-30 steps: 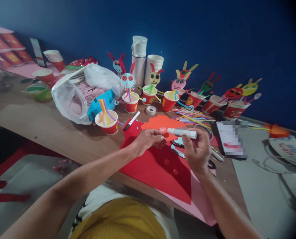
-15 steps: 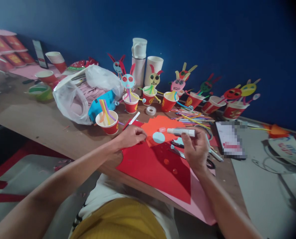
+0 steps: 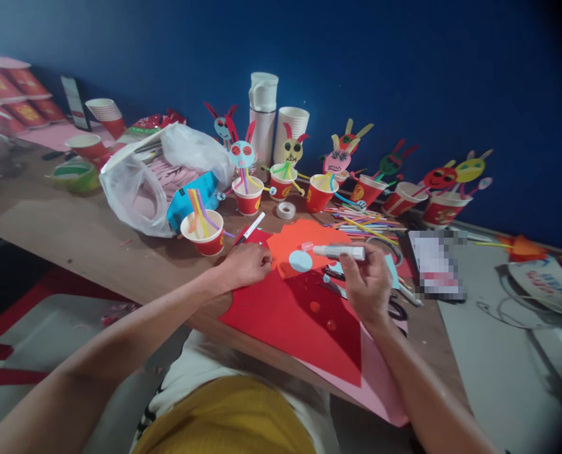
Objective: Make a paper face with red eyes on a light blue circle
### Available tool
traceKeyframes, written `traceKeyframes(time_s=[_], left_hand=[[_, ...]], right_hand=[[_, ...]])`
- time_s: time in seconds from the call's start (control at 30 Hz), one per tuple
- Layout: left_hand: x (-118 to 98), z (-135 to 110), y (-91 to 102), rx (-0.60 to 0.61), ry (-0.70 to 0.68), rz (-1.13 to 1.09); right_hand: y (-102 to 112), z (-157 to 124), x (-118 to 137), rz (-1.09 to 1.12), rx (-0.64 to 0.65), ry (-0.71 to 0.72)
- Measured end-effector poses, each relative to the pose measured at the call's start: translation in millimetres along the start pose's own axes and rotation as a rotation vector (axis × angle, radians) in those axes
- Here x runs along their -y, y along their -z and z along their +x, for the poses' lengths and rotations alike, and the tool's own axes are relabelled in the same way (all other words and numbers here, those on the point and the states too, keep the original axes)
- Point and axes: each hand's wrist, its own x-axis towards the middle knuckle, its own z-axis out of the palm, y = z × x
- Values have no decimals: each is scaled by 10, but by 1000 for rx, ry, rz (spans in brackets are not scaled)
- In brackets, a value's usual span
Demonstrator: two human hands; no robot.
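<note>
My right hand (image 3: 368,284) is closed around a white glue stick (image 3: 340,252), its tip pointing left above the orange paper (image 3: 285,243). Under that tip lies a pale blue paper oval (image 3: 300,261), with a small translucent pink cap (image 3: 307,246) just behind it. At the left edge of the orange sheet, the fingers of my left hand (image 3: 250,263) are pinched together; whatever is in them is too small or hidden to make out. Red paper (image 3: 290,321) spreads beneath, carrying two small orange circles (image 3: 315,306). Scissors (image 3: 397,309) are partly covered by my right hand.
Paper cups with straw-and-paper figures (image 3: 248,195) line the back by the blue wall. A plastic bag (image 3: 134,202) and a cup of straws (image 3: 202,236) stand left. Loose straws (image 3: 366,221), a tape roll (image 3: 286,210), a marker (image 3: 255,224) and a phone (image 3: 436,265) lie around.
My right hand and the glue stick have shifted slightly left. My left hand has turned a little, its fingers still pinched. The papers and oval look unchanged.
</note>
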Motion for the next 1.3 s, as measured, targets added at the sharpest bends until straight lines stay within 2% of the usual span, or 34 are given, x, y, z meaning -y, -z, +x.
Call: traceKeyframes(time_s=[0.13, 0.3, 0.47, 0.63, 0.77, 0.87, 0.93, 0.97, 1.03, 1.13, 1.23, 1.3], left_hand=[[4, 0, 29, 59, -56, -86], [-3, -17, 56, 58, -11, -81], [77, -78, 77, 59, 19, -49], [31, -129, 82, -22, -18, -129], [-150, -65, 19, -100, -40, -453], [-308, 3, -112, 3, 60, -904], [-411, 30, -225, 148, 141, -1239], [-462, 37, -278, 169, 171, -1419], [-561, 46, -362, 109, 218, -1695], [-684, 65, -406, 18, 288, -1875], [-747, 100, -383, -45, 329, -1908], [-752, 123, -365, -72, 299, -1884]], right_hand=[[-3, -9, -8, -1, 9, -9], [-4, -17, -18, -23, 11, -5], [-2, -20, -19, -28, 20, -7], [-14, -27, -7, 57, 37, -61], [-45, -21, -12, 265, 99, -198], [-73, -17, -29, 380, 102, -265], [-92, -24, -33, 440, 81, -293], [-101, -32, -30, 461, 79, -305], [-115, -52, -15, 473, 108, -321], [-124, -85, 22, 432, 168, -301], [-115, -102, 46, 378, 198, -283], [-96, -99, 43, 380, 238, -299]])
